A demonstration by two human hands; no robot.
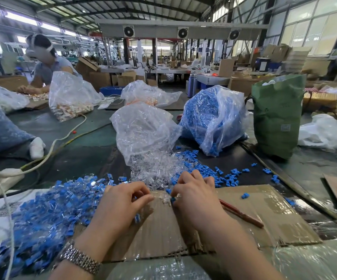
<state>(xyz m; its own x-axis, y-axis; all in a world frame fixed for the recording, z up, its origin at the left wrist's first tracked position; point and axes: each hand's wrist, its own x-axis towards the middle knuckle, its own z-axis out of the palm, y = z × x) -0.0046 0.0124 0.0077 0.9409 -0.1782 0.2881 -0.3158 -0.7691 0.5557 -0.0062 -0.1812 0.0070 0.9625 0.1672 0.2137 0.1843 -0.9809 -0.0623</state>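
Note:
Both my hands work over a taped cardboard sheet (264,215) at the table's near edge. My left hand (121,205), with a metal watch on its wrist, has its fingers curled; what they hold is hidden. My right hand (195,195) pinches a small clear plastic piece (166,199) together with a blue piece at its fingertips. A heap of clear plastic pieces (155,168) spills from an open clear bag (143,130) just beyond my hands. Loose blue plastic pieces (208,168) lie to the right of it. A big pile of assembled blue-and-clear parts (48,215) lies at my left.
A bag full of blue pieces (214,116) and a green sack (274,116) stand at the back right. A red pencil (242,214) lies on the cardboard. White cables (62,138) cross the left side. Another person (46,63) works at the far left behind more bags.

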